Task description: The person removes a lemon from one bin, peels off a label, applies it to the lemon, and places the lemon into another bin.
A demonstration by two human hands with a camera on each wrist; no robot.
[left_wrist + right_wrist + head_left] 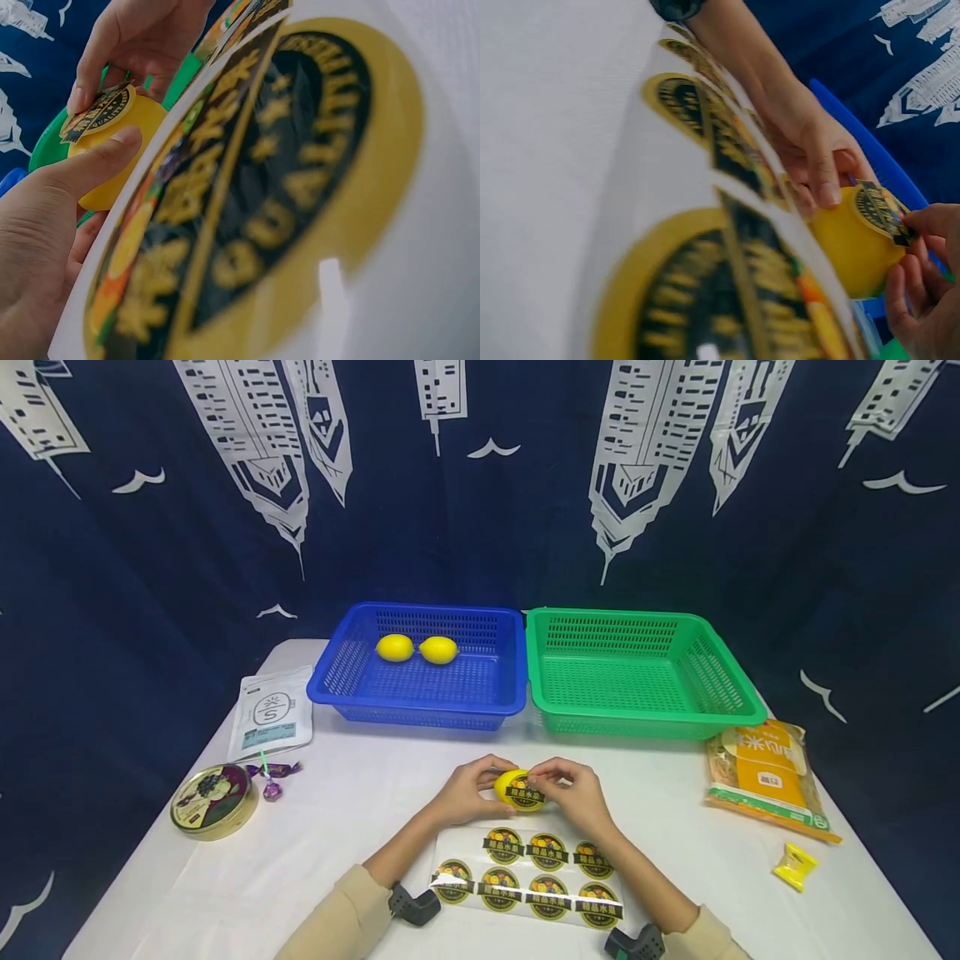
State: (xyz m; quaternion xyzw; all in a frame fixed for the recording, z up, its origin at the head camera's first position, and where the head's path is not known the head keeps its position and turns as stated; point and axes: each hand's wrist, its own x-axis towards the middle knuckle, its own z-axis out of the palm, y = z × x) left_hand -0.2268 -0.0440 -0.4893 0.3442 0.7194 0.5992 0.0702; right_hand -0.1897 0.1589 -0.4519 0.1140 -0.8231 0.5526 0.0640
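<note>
A yellow lemon (504, 787) is held between both hands above the middle of the table. My left hand (467, 793) grips it from the left, thumb on the near side. On the lemon's face lies a round black-and-gold sticker (523, 792); its edge stands slightly off the skin in the left wrist view. My right hand (576, 795) pinches the sticker's right edge between thumb and finger, other fingers against the lemon (847, 247). Just below both hands lies a clear sheet of stickers (525, 881) with several round labels, partly covered by the right forearm.
Two lemons (417, 649) lie in a blue basket (420, 703); a green basket (637, 718) stands beside it. At left are a white pouch (272, 714), wrapped candies (272, 790) and a round tin (213, 802). A food bag (768, 777) and yellow packet (795, 866) lie right.
</note>
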